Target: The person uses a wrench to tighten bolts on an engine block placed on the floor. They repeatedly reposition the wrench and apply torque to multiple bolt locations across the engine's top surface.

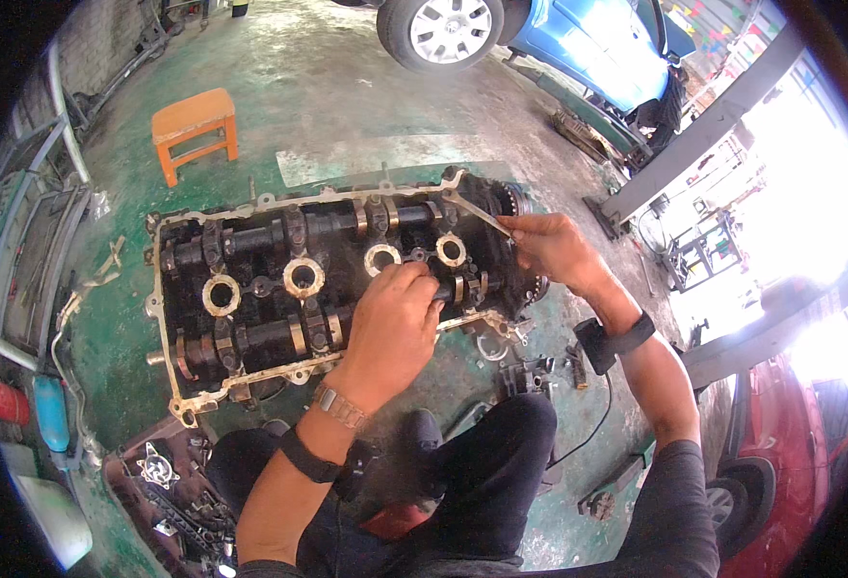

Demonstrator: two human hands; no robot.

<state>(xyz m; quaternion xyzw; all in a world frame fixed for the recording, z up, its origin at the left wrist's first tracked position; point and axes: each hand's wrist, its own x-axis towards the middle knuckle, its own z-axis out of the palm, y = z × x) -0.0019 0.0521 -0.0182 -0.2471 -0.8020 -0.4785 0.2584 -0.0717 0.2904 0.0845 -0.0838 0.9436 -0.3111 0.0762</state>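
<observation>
Four pale rings (319,277) dot the oily black cylinder head (274,244) beyond the knees (525,421). Right hand (557,252) pinches a slim steel wrench (479,213) at the head's right end; left hand (393,318) curls over it, grip hidden.

Over the cylinder head (339,281), the left hand (400,310) masked some of its own fingertips — whatever they touched stayed unseen! At the cylinder head's right end, the right hand (551,252) covered the near end of a wrench (479,209). Beyond it, the top edge chopped a blue car (592,48); near-left — small parts (197,533) too tiny to tell.
</observation>
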